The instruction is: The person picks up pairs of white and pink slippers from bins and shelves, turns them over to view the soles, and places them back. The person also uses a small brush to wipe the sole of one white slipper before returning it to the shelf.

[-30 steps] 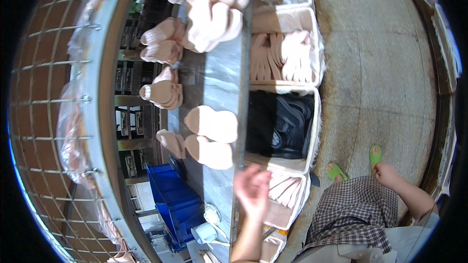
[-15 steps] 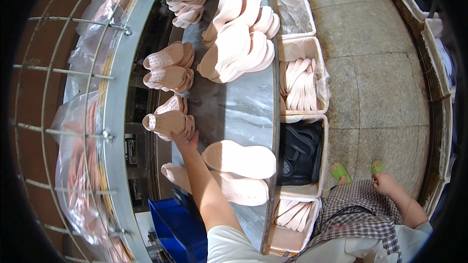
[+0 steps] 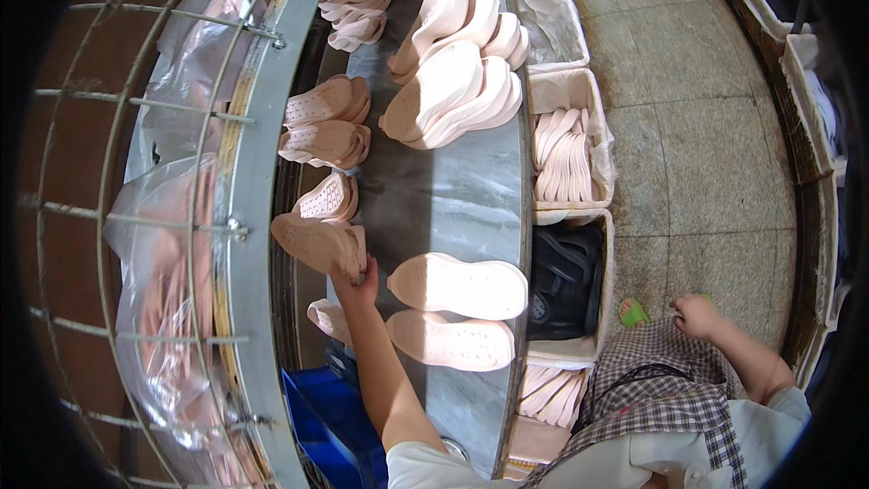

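Observation:
My left hand [image 3: 355,284] is closed on the end of a pale pink shoe sole [image 3: 308,241], which lies tilted on a small stack at the table's left edge. Its fingers are partly hidden by the sole. Just beyond it rest more soles with a pattern of holes [image 3: 331,196]. Nearer me, two wide pale soles [image 3: 460,285] lie side by side, and another sole [image 3: 328,319] sits partly behind my left forearm. My right hand [image 3: 697,315] hangs by my checked apron, fingers curled, with nothing visible in it.
Larger sole stacks [image 3: 453,95] stand on the far part of the grey marbled table [image 3: 453,204]. Lined baskets [image 3: 608,140] with soles and black shoes [image 3: 566,281] line its right side. Blue bins [image 3: 330,426] stand at lower left, beside a metal frame and wire grid [image 3: 163,217].
The sole under my left hand has turned, its far end tilting away from the stack behind it. The whole view has shifted slightly. My right hand remains by the apron.

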The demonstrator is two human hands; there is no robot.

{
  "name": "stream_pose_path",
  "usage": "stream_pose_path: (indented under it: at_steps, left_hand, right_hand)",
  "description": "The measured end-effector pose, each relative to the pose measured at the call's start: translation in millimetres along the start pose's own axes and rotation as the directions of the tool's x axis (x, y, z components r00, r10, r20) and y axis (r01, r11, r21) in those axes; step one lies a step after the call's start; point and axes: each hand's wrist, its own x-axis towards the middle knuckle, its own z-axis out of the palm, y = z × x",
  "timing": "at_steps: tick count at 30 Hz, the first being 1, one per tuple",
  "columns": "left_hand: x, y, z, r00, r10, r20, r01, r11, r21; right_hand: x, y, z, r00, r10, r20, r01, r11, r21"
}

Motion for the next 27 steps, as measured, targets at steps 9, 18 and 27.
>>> stream_pose_path:
  at_steps: [9, 18, 27]
  left_hand:
    - [-273.4, -74.8, 50.4, 0.920, -0.161, 0.356, 0.216, 0.969, -0.119]
    - [-435.3, -251.1, 58.7, 0.742, -0.462, 0.485, 0.495, 0.866, 0.069]
    - [-442.7, -258.5, 143.2, 0.471, -0.199, 0.859, 0.193, 0.974, 0.119]
  right_hand:
    - [27.0, -83.1, -104.9, 0.934, -0.192, -0.303, 0.348, 0.684, 0.641]
    - [-60.8, -128.4, -183.0, 0.921, -0.362, -0.147, 0.056, -0.249, 0.967]
    - [-144.2, -86.7, -191.8, 0.935, -0.173, -0.310, 0.289, -0.137, 0.948]
